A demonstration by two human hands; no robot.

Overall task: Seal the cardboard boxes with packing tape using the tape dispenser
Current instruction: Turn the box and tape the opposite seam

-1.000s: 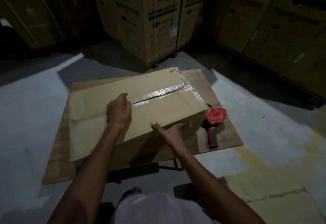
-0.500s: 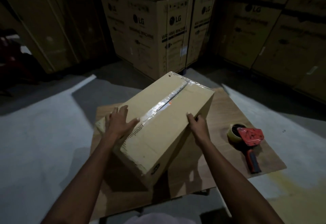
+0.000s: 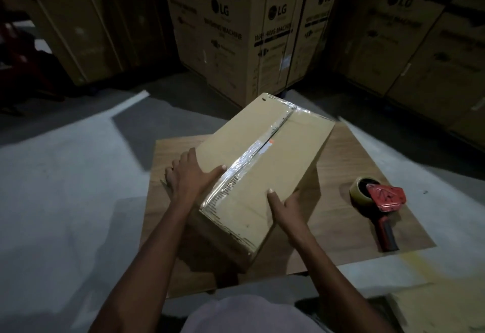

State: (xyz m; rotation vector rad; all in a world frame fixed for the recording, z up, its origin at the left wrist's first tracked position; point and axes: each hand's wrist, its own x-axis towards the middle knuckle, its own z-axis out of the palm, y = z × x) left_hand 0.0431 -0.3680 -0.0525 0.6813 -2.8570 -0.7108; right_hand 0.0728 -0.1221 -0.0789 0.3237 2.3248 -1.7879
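1. While both forearms reach in from the bottom edge, I see a pale garment (image 3: 252, 317) at bottom centre, nearest the camera.
2. Left hand (image 3: 193, 175) lies flat on the near-left part of the cardboard box (image 3: 296, 154): palm on top, thumb stretched toward the tape, fingers reaching over the left edge. Fingers straight, not curled round anything.
3. Right hand (image 3: 284, 208) sits on the near-right side of the box, thumb laid on the top face, remaining fingers down the right wall. Those fingers are mostly hidden, so I can't tell how far they curl; it looks like a flat press, not a clamp.
4. The box sits on a wooden board (image 3: 367, 164), turned diagonally, near corner pointing at me. Whether the near end is lifted off the board, I cannot tell.
5. Clear packing tape (image 3: 246, 157) runs along the top centre seam from near end to far end and wraps over both ends. It's glossy and wrinkled.
6. Red tape dispenser (image 3: 379, 202) lies on the board right of the box, well apart from both hands. Roll end faces the box, handle points toward me.
7. Board rests on a grey concrete floor (image 3: 65, 175) with lighter patches.
8. Far back: stacked large cartons (image 3: 236, 31) printed LG and washing machine, dimly lit.
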